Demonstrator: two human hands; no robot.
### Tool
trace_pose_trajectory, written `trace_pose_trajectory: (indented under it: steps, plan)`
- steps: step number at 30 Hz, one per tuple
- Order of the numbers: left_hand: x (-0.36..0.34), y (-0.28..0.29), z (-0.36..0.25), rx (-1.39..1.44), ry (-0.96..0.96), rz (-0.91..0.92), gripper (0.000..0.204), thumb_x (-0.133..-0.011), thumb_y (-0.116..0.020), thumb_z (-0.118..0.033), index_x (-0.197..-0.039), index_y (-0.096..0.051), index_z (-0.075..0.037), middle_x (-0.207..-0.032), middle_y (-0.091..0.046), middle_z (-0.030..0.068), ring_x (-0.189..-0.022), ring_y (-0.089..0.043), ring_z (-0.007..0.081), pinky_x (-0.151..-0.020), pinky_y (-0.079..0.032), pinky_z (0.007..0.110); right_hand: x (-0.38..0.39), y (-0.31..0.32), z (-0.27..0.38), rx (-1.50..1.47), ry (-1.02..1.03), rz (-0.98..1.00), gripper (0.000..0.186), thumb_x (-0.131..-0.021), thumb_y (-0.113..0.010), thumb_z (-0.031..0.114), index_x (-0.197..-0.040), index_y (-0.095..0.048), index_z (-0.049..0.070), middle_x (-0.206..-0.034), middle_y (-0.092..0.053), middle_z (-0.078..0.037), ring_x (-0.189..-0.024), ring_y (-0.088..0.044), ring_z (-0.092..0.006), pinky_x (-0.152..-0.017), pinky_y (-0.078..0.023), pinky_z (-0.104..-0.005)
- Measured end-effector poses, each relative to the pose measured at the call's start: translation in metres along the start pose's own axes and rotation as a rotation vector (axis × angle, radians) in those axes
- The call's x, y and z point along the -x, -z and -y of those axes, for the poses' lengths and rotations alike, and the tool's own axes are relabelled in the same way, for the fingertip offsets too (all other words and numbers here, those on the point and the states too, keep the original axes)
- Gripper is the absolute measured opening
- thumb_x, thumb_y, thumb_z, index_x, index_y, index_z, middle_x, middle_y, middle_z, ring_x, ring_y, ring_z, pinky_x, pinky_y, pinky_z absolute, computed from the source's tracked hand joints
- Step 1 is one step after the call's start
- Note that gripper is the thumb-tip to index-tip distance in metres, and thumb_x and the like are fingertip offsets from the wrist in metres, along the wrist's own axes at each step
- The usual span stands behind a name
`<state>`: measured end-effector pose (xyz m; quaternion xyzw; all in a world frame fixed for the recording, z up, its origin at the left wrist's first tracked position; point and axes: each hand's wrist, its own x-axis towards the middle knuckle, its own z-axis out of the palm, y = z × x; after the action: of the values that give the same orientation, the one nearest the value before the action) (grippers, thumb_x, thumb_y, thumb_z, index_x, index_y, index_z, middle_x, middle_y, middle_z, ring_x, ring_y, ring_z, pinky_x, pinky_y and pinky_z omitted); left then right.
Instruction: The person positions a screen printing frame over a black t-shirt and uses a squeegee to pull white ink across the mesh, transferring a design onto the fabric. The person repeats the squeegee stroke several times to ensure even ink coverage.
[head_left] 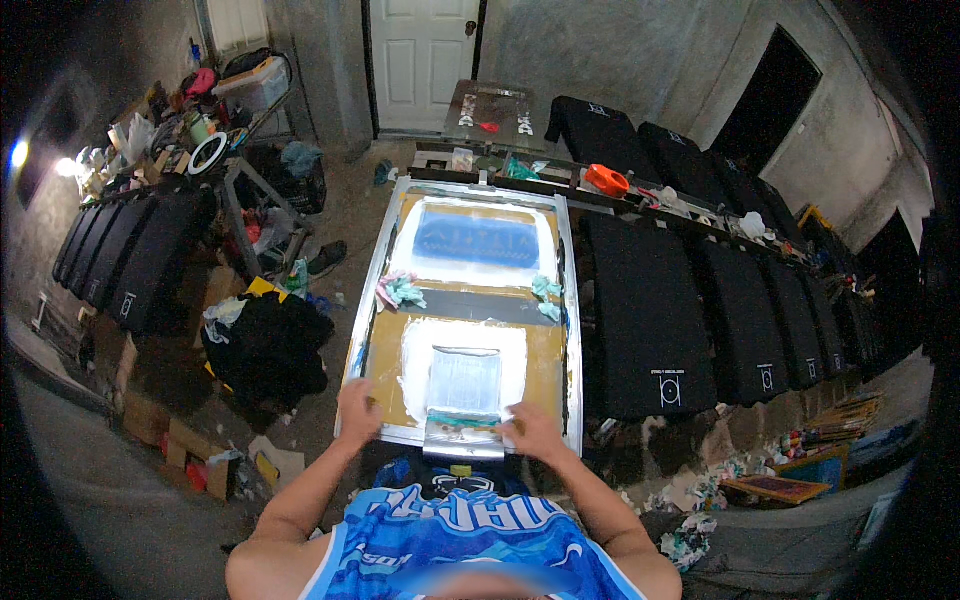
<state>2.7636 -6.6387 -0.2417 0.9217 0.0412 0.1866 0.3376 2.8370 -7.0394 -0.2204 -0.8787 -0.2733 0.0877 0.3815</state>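
A large screen printing frame [572,330] with metal rails lies in front of me. Its mesh carries a blue stencil panel [476,238] at the far end and a pale rectangular panel [466,380] nearer. At the near rail rests a wide metal-bodied squeegee [464,441], with greenish ink along its edge. My left hand [360,410] is curled over the left rail near the corner. Close to the squeegee's right end, my right hand [532,432] closes on the near rail; its fingertips show only in part. Crumpled greenish cloths [402,290] lie on the frame's middle.
Black fabric pieces [645,310] with white prints cover boards at the right; more black pieces [150,255] hang at left. A cluttered rail with an orange container [606,180] runs behind the frame. A black fabric heap [265,345] and cardboard boxes [195,455] are on the left floor.
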Motion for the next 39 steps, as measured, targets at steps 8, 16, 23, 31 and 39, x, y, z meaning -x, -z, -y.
trace_pose_trajectory:
  steps: [8, 16, 23, 31, 39]
  plan:
    - [-0.014, 0.004, -0.1, -0.104, -0.416, 0.669, 0.053, -0.066, -0.07, -0.012, -0.119, -0.062, -0.007, -0.12, -0.058, 0.0188, -0.116, -0.054, 0.0379, -0.1, -0.04, 0.049, -0.01, -0.003, 0.051, 0.371, 0.324, 0.201, 0.055, -0.065, -0.079, 0.023, -0.112, -0.062, 0.002, -0.103, -0.064, -0.017, -0.101, -0.063, -0.0362, -0.089, -0.052, -0.0471]
    - [-0.057, -0.042, -0.094, -0.136, -0.367, 0.452, 0.029, -0.06, -0.069, -0.005, -0.089, -0.067, -0.008, -0.089, -0.061, 0.011, -0.09, -0.059, 0.0336, -0.078, -0.045, 0.046, -0.061, 0.005, 0.046, 0.382, 0.047, 0.177, 0.029, -0.068, -0.08, 0.02, -0.091, -0.068, 0.006, -0.092, -0.07, -0.015, -0.09, -0.069, -0.0337, -0.08, -0.056, -0.0476]
    - [-0.155, -0.075, -0.083, -0.112, -0.402, 0.103, 0.02, -0.062, -0.065, -0.002, -0.081, -0.064, -0.007, -0.083, -0.06, 0.0112, -0.085, -0.06, 0.0342, -0.076, -0.044, 0.047, -0.157, 0.034, 0.026, 0.41, 0.088, -0.043, 0.02, -0.071, -0.076, 0.016, -0.087, -0.07, 0.005, -0.086, -0.072, -0.018, -0.083, -0.071, -0.0369, -0.076, -0.057, -0.0496]
    - [-0.147, -0.108, -0.057, -0.154, -0.356, 0.096, 0.019, -0.061, -0.069, -0.006, -0.078, -0.064, -0.009, -0.081, -0.059, 0.0096, -0.085, -0.059, 0.0324, -0.077, -0.043, 0.045, -0.166, 0.01, 0.003, 0.442, 0.005, -0.013, 0.019, -0.069, -0.072, 0.012, -0.087, -0.072, 0.006, -0.088, -0.072, -0.017, -0.085, -0.071, -0.036, -0.076, -0.057, -0.0474]
    - [-0.032, -0.053, -0.072, 0.027, -0.492, 0.206, 0.023, -0.053, -0.066, -0.008, -0.075, -0.062, -0.008, -0.075, -0.055, 0.0114, -0.075, -0.056, 0.0326, -0.068, -0.041, 0.046, -0.055, -0.008, 0.041, 0.411, 0.168, 0.235, 0.026, -0.064, -0.077, 0.015, -0.088, -0.07, 0.007, -0.086, -0.07, -0.013, -0.083, -0.07, -0.0326, -0.074, -0.052, -0.0475]
